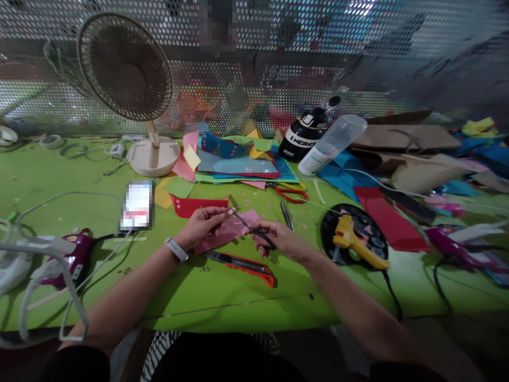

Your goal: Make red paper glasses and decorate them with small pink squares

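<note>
Gripping scissors [243,220] is the right hand [281,239]; left hand [202,225] is apparently pinching a bit [230,211]; squares [178,207] are lying cut, paper [234,228] remaining.

Forearms [137,286] angled in from lower corners, left hand [202,225] pinching near centre, right hand [281,239] curled beside it.
</note>
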{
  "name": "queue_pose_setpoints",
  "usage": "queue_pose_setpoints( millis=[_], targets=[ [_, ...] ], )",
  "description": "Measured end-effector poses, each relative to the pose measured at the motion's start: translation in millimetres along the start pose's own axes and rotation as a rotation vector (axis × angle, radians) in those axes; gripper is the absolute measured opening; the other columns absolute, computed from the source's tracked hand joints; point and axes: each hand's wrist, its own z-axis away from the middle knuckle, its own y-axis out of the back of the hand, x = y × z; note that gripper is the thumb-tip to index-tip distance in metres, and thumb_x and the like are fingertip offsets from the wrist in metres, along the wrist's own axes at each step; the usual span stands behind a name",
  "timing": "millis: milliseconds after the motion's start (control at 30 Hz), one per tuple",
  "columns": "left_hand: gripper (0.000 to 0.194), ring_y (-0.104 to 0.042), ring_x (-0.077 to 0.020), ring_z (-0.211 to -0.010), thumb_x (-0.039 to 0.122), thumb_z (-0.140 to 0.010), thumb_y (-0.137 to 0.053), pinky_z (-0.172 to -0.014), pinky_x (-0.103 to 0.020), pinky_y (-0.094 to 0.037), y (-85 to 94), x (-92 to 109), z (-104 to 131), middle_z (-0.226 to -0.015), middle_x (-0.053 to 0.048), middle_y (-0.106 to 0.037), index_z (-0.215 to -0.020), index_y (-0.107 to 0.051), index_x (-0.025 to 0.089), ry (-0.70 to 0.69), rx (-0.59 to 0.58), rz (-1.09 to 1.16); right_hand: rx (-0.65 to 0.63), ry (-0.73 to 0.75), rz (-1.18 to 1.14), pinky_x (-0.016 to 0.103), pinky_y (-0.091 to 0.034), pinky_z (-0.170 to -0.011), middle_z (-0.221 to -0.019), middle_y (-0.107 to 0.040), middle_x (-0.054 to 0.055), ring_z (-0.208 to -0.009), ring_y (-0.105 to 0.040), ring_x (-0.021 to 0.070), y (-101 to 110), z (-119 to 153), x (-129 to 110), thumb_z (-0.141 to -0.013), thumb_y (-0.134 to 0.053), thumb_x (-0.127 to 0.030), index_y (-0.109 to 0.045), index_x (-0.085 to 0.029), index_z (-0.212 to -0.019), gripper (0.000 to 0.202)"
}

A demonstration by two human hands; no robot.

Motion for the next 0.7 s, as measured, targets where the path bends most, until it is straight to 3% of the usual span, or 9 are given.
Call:
queue_pose_setpoints(
  millis=[700],
  targets=[
    [0.053, -0.048, -0.0043, -0.044, 0.046, -0.07, -0.077, -0.045, -0.017, -0.037, 2.2, -1.6, 0.3, -0.058, 0.003, -0.06, -0.108, -0.069, 0.011, 0.0, -0.005, -0.029, 0.008, -0.02, 0.001, 0.021, -0.045, -0.046, -0.062, -0.059, -0.004, -0.047, -0.056, 0.0068, 0.1, -0.6, -1.5, -0.061, -0.079, -0.058, -0.061, -0.014, -0.095, 0.059]
  ],
)
